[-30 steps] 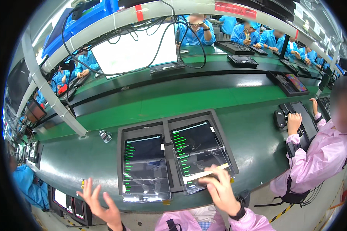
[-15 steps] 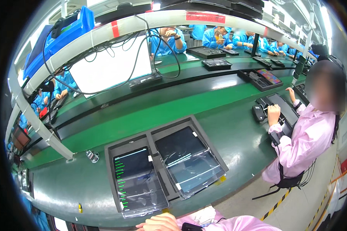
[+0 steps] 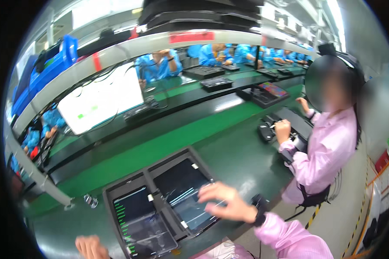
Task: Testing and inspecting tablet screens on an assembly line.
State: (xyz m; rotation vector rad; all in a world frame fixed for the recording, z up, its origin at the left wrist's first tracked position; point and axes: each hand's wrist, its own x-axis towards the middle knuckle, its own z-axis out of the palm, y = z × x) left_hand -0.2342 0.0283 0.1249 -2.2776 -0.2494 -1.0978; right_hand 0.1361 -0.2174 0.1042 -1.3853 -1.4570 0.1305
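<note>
A black two-bay tray (image 3: 149, 175) lies on the green bench in front of me, with a tablet in each bay. The left tablet (image 3: 136, 198) has a dark screen with rows of green text; its lower part shines under clear film. On the right tablet (image 3: 179, 172) the screen is dark with a few pale lines. My right hand (image 3: 227, 202), empty with fingers spread, hovers over that tablet's lower right edge; contact cannot be told. Left of the tray, at the lower edge, my left hand (image 3: 90, 247) is blurred, its fingers loosely bent and apart, holding nothing visible.
A small clear-and-metal item (image 3: 90, 200) lies left of the tray, near a rack post (image 3: 43, 183). Above the bench stands a bright monitor (image 3: 101, 101). To my right a co-worker in pink (image 3: 328, 125) works at a dark case. People in blue sit across the bench.
My hands, together at the lower edge before, have come apart: the right rose over the right tablet, the left went to the tray's left. The whole view has shifted with my head.
</note>
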